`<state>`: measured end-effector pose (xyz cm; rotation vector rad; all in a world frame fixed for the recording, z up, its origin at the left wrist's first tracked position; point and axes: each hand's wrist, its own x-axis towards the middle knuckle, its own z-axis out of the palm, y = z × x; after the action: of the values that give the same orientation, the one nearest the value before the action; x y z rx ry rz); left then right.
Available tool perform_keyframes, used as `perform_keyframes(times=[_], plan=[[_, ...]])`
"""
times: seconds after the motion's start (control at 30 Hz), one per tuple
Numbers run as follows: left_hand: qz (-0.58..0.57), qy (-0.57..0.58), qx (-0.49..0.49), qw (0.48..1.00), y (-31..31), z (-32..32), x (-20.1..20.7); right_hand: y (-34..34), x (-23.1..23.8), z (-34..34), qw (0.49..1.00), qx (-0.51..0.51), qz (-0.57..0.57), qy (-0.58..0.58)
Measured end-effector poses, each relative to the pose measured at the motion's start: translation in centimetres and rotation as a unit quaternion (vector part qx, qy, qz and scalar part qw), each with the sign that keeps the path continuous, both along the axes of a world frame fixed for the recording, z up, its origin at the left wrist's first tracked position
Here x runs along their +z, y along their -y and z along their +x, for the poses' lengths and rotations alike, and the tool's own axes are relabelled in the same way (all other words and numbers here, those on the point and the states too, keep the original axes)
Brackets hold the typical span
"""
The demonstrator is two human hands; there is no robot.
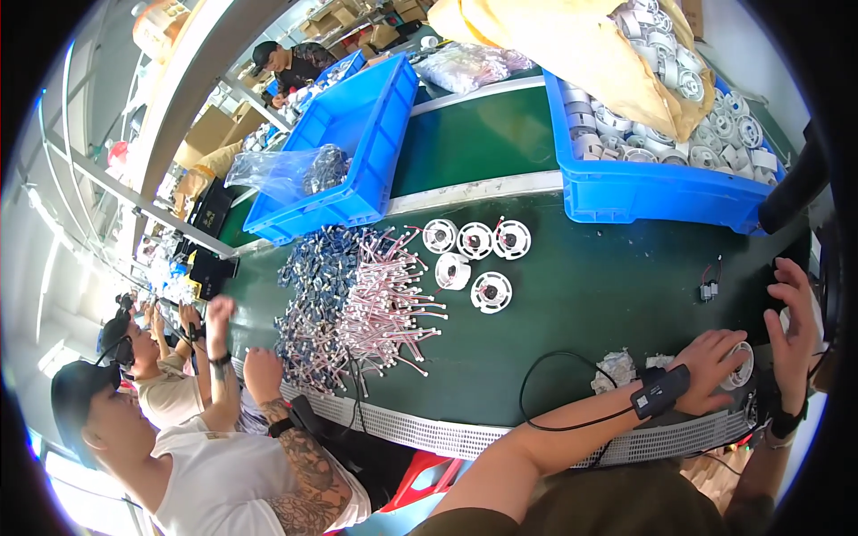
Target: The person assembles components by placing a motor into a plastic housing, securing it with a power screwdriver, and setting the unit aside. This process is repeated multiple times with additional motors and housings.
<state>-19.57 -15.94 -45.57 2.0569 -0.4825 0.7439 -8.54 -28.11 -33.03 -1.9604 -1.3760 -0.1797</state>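
At the right end of the green work surface, my left hand has its fingers curled over the edge of a white round plastic housing and seems to grip it. My right hand is raised just beyond it, fingers apart, with nothing visible in them. Something pale behind that hand is mostly hidden. A small part with thin wires lies to the left of my right hand. Several more white round housings, some with thin red wires, sit mid-table.
A big heap of small blue parts with pinkish-white wires covers the table's left-centre. Blue bins stand behind, the right one full of white plastic parts. Crumpled white material lies by my left forearm. Co-workers sit at left.
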Motion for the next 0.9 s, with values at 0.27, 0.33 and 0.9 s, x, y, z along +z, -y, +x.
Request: perform_keyframes(times=[0.27,0.33,0.9], plan=[[-0.004,0.007,0.002,1.000,0.0,0.0,0.1,0.0,-0.5,-0.4,0.999,-0.012,0.013,-0.035],[-0.006,0.005,-0.002,1.000,-0.1,-0.2,0.2,0.1,-0.8,-0.7,0.995,-0.023,0.029,-0.094],[-0.038,0.037,0.004,0.999,0.8,0.7,0.0,-3.4,7.2,-10.3,0.968,0.216,0.075,0.105]])
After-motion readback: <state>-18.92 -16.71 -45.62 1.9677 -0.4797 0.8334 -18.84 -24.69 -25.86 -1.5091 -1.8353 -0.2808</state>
